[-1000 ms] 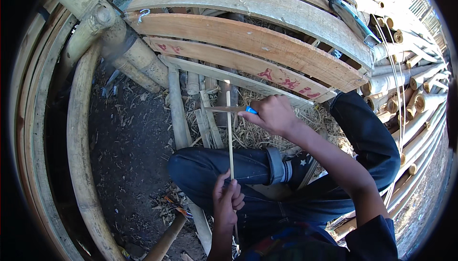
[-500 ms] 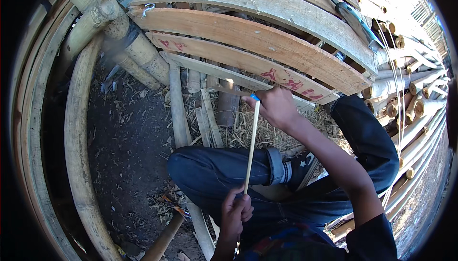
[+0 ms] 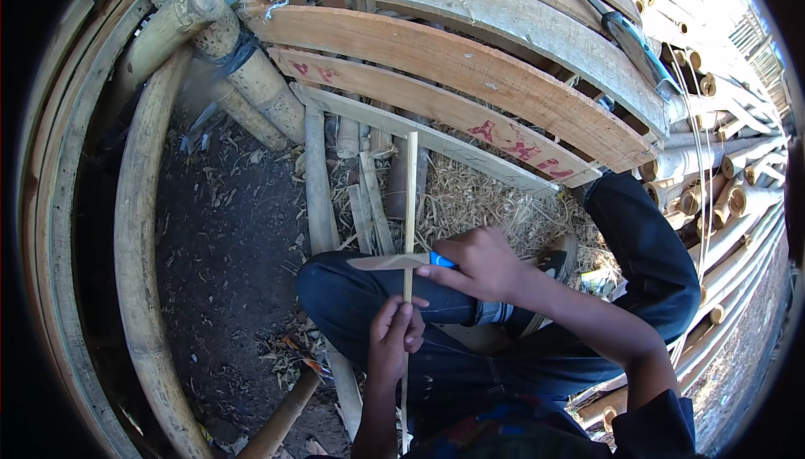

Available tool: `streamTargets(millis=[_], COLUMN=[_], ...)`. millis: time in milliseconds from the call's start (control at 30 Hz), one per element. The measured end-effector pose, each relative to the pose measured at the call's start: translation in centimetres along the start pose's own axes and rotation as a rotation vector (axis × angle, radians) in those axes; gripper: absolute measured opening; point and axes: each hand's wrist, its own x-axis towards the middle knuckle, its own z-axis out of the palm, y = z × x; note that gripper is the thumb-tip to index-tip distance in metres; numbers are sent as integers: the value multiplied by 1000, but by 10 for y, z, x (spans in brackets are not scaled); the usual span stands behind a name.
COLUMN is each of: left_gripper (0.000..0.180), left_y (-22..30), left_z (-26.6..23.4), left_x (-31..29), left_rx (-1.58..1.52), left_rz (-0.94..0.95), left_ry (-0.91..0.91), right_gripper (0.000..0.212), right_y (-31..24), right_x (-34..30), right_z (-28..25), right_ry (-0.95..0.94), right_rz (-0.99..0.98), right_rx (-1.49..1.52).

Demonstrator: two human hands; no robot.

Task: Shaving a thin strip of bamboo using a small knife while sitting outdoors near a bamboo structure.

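Now one left hand (image 3: 396, 333) grips one bamboo strip (image 3: 410, 199); right hand (image 3: 478, 262), one knife (image 3: 390, 263).

The knife (image 3: 394, 262) handle hides inside the right hand (image 3: 482, 264); the bamboo strip (image 3: 409, 207) vanishes behind the left hand (image 3: 394, 340), lower centre.

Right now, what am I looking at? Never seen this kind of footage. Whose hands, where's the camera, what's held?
No machine here: a person works with bare hands. The single picture comes from a fisheye camera on that person's head, looking down, so straight edges bend near the rim. The forearms enter from the bottom. The left hand grips a thin bamboo strip that stands nearly upright. The right hand holds a knife with a blue handle, its blade lying across the strip. The person sits in dark trousers on bare ground strewn with shavings, with curved wooden slats and bamboo poles all around.
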Motion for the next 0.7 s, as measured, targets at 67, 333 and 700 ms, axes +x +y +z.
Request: streamTargets(millis=[67, 333, 700], left_gripper=[19, 26, 26], left_y=[-5, -24, -29], left_z=[10, 19, 22], left_x=[1, -11, -11], left_rx=[80, 394, 732], left_rz=[18, 156, 267], left_ry=[28, 177, 218], right_gripper=[53, 58, 56], right_y=[-3, 15, 4], right_x=[-11, 20, 4], right_z=[14, -15, -6], right_ry=[-115, 64, -136], right_rz=[-150, 104, 82], right_rx=[-273, -373, -414])
